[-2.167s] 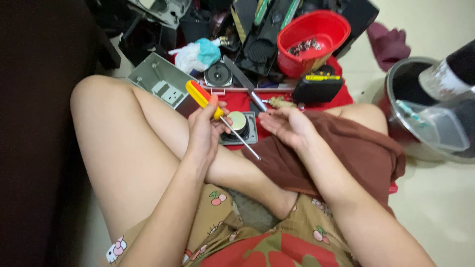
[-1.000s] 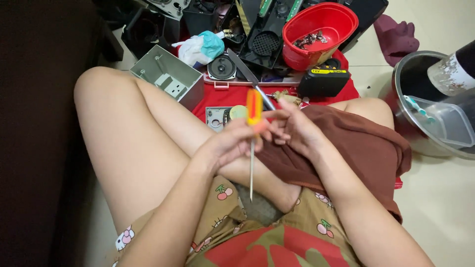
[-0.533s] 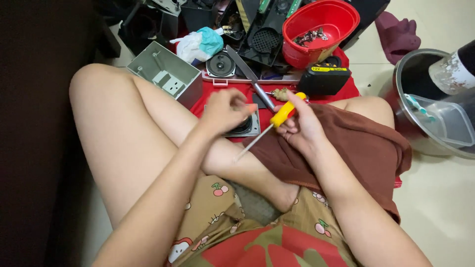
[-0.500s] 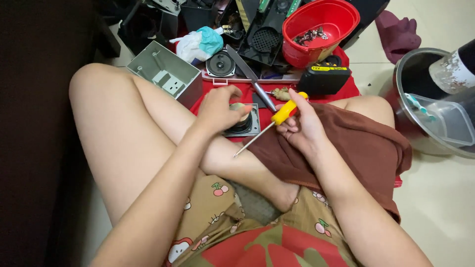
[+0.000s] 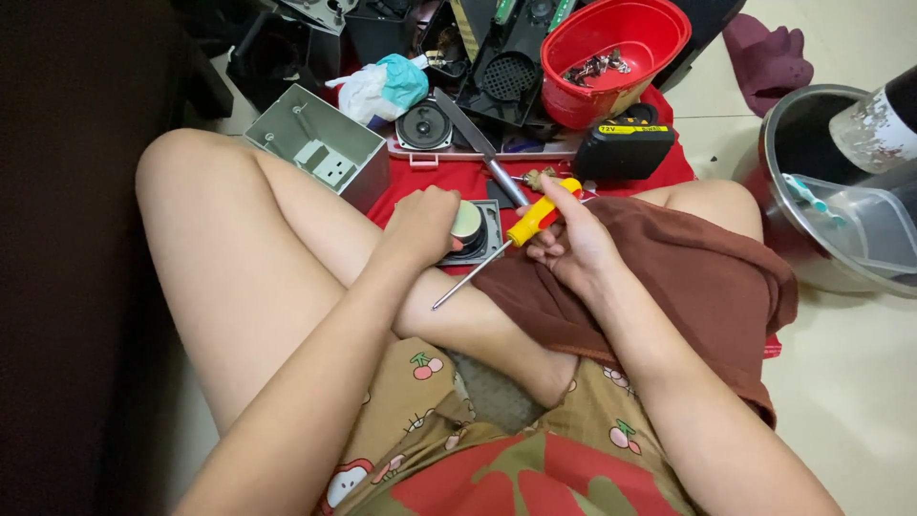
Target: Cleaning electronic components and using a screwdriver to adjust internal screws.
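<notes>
My right hand (image 5: pixel 567 247) holds a screwdriver (image 5: pixel 521 227) with a yellow and red handle, its metal shaft pointing down-left over my leg. My left hand (image 5: pixel 420 226) rests on a small square black speaker unit (image 5: pixel 475 232) with a round pale centre, gripping its left side. The speaker lies on a red cloth (image 5: pixel 449 179) in front of my crossed legs. A brown cloth (image 5: pixel 697 277) covers my right knee under the right hand.
A grey metal box (image 5: pixel 320 148), a round black speaker (image 5: pixel 423 125), a red bowl (image 5: pixel 621 57) with small metal parts, a black battery-like block (image 5: pixel 623 150) and black plastic casings lie beyond. A steel basin (image 5: pixel 841 191) with a clear tub stands at right.
The screwdriver passed from my left hand to my right hand. My left hand then moved forward onto the square speaker unit.
</notes>
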